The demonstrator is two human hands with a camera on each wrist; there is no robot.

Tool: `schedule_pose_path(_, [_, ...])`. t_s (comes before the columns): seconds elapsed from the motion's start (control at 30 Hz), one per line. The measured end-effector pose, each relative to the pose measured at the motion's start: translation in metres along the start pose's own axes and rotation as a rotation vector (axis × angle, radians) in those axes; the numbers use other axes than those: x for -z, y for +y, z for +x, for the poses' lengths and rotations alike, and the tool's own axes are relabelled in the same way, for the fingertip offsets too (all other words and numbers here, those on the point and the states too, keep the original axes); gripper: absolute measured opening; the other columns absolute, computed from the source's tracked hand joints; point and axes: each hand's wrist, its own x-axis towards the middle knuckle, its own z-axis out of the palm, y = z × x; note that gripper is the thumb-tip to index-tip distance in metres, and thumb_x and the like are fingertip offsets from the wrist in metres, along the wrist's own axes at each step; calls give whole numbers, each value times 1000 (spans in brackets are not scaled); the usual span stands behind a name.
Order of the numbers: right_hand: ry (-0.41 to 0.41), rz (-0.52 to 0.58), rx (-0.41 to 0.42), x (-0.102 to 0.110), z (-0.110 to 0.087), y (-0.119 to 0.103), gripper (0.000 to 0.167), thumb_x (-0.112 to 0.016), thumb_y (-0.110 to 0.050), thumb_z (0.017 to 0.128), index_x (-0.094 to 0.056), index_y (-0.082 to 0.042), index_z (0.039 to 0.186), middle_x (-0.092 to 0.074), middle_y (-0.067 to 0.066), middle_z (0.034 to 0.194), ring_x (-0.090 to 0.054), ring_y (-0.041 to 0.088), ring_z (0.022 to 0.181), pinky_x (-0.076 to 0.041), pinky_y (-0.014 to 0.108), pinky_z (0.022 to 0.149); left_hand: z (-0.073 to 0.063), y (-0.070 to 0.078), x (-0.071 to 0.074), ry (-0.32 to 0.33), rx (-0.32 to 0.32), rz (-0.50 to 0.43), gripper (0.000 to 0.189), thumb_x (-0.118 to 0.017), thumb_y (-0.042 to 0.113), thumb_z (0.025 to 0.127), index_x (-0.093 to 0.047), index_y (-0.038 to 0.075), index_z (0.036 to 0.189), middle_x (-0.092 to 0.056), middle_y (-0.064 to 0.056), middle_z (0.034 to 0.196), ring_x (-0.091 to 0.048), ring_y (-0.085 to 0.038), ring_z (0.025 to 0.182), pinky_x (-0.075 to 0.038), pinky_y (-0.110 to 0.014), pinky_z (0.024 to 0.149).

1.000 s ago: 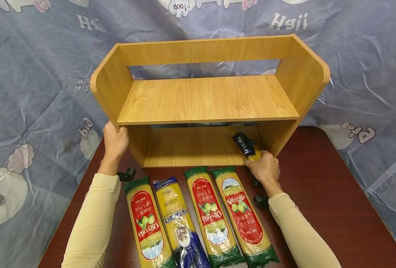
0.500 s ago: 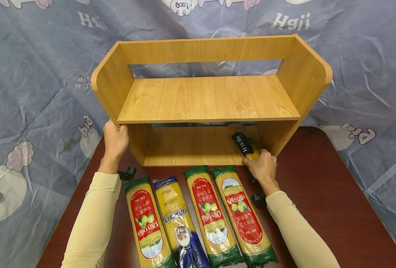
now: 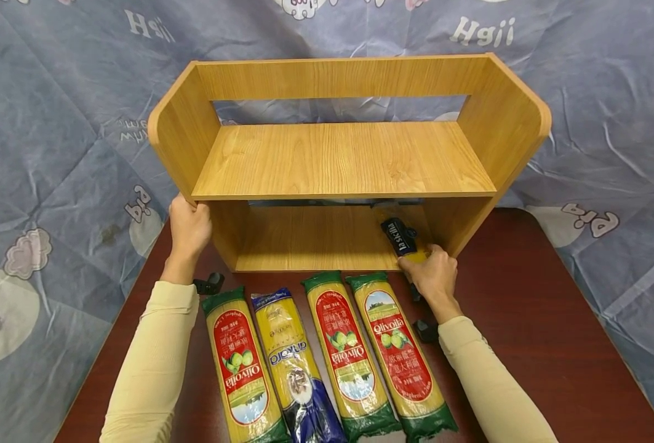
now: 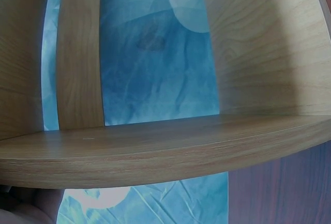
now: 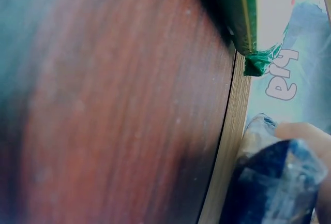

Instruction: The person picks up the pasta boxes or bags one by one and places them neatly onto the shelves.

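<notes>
A two-tier wooden shelf (image 3: 343, 160) stands on the table. My left hand (image 3: 190, 227) grips its left side panel (image 3: 185, 132), just under the middle board; in the left wrist view only a bit of the hand (image 4: 33, 206) shows below the wood. With my right hand (image 3: 433, 275) I hold the near end of a yellow and dark blue spaghetti pack (image 3: 401, 237), marked la sicilia. This pack lies slanted in the lower compartment, at its right side, its near end sticking out over the front edge. In the right wrist view its dark end (image 5: 266, 188) is blurred.
Before the shelf lie three Olivoilà spaghetti packs (image 3: 240, 369) (image 3: 351, 357) (image 3: 401, 357) and a blue and yellow ankara pack (image 3: 299, 369), side by side on the dark red table (image 3: 531, 320). A blue printed cloth (image 3: 66, 154) hangs behind.
My right hand has shifted very slightly left together with the la sicilia pack. My left hand keeps its grip on the panel. The head view has tilted a little.
</notes>
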Motion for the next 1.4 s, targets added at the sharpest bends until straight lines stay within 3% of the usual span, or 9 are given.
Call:
schedule_pose_path(0.27, [-26, 30, 6, 3, -2, 1, 85, -86, -41, 76, -54, 10, 136, -62, 32, 124, -56, 49, 114, -48, 58, 94, 3, 3, -3, 0, -3, -3, 28, -50, 18, 106, -68, -2, 115, -69, -19, 104, -65, -27, 96, -49, -29, 77])
schedule_pose_path(0.47, [-72, 84, -6, 13, -4, 2, 95, -83, -52, 79, -47, 8, 143, -57, 29, 134, -52, 48, 122, -45, 57, 100, 5, 3, -6, -5, -8, 5, 26, -49, 13, 104, -68, -3, 114, -69, -19, 104, -64, -26, 97, -47, -29, 79])
schedule_pose_path(0.77, [-38, 179, -33, 31, -15, -7, 105, -80, -64, 77, -40, 0, 151, -53, 21, 144, -48, 40, 131, -41, 54, 106, 8, 5, -7, 4, -15, 4, 26, -51, 9, 102, -68, -4, 115, -70, -21, 107, -64, -29, 101, -49, -42, 86])
schedule_pose_path(0.97, [-20, 240, -5, 45, -29, -20, 105, -78, -64, 79, -37, -3, 154, -49, 17, 149, -46, 36, 135, -40, 53, 107, 6, 3, -5, -1, 0, 27, 25, -51, 12, 103, -68, -4, 112, -69, -21, 105, -63, -29, 99, -48, -41, 83])
schedule_pose_path(1.17, [2, 357, 36, 60, -46, -44, 100, -81, -55, 82, -36, -4, 155, -48, 12, 151, -46, 33, 135, -39, 49, 109, 2, 3, 0, 3, 20, 18, 26, -49, 11, 103, -68, -3, 114, -69, -20, 106, -63, -28, 98, -46, -32, 79])
schedule_pose_path(1.4, [10, 415, 54, 75, -65, -67, 98, -84, -47, 82, -34, -5, 155, -48, 10, 151, -48, 30, 135, -39, 45, 111, 2, -1, 2, 5, 9, 14, 24, -51, 11, 102, -68, -4, 111, -68, -19, 102, -60, -24, 93, -43, -28, 76])
